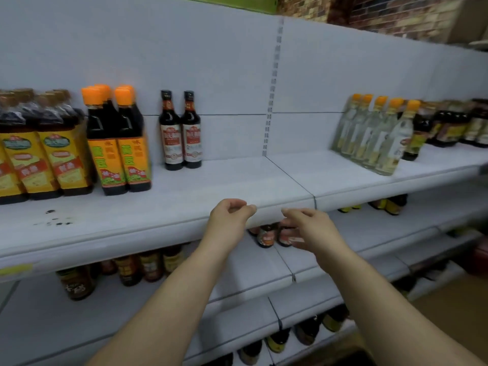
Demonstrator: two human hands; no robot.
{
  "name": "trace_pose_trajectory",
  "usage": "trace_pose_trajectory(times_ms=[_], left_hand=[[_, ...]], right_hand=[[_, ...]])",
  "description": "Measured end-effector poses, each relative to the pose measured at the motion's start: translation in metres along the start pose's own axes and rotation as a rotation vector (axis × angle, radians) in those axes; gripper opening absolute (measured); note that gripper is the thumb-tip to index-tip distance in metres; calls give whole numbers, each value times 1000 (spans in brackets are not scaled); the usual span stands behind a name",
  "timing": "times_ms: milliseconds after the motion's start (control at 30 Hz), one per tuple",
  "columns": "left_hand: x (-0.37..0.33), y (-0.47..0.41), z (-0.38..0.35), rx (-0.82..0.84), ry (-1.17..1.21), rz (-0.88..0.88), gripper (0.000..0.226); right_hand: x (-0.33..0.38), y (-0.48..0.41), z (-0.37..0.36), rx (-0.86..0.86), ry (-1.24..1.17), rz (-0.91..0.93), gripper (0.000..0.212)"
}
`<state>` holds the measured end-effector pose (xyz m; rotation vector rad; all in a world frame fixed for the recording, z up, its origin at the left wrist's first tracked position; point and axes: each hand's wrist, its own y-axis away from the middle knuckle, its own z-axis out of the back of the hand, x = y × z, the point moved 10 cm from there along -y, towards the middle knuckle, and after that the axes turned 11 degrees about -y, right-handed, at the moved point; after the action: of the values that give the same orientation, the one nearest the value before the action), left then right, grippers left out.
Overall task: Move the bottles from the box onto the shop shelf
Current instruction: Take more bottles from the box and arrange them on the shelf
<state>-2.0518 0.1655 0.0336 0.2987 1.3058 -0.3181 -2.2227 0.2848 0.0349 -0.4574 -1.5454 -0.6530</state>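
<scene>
Two dark bottles with black caps and red-and-white labels [181,130] stand side by side at the back of the white shop shelf [237,180]. My left hand [229,215] hovers at the shelf's front edge, fingers loosely curled, holding nothing. My right hand [307,228] is just to its right and slightly lower, in front of the shelf lip, fingers relaxed and empty. No box is in view.
Orange-capped soy bottles [118,143] and yellow-labelled packs [39,154] fill the shelf's left. Clear orange-capped bottles [375,133] and dark bottles [449,125] stand at the right. Small jars [266,235] sit on the shelf below, and more bottles on lower shelves.
</scene>
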Motion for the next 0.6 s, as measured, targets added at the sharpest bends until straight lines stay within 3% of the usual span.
trace_pose_trajectory(times_ms=[300,433,600], left_hand=[[-8,39,-202,180,-104,-20,31],[-2,64,-297,216,-120,37,21],[26,88,-394,265,-152,133,26]], right_hand=[[-38,0,193,-126,-25,-59,32],[-63,-6,281,-140,-32,-90,31],[-103,-8,373,-173,-46,-159,21]])
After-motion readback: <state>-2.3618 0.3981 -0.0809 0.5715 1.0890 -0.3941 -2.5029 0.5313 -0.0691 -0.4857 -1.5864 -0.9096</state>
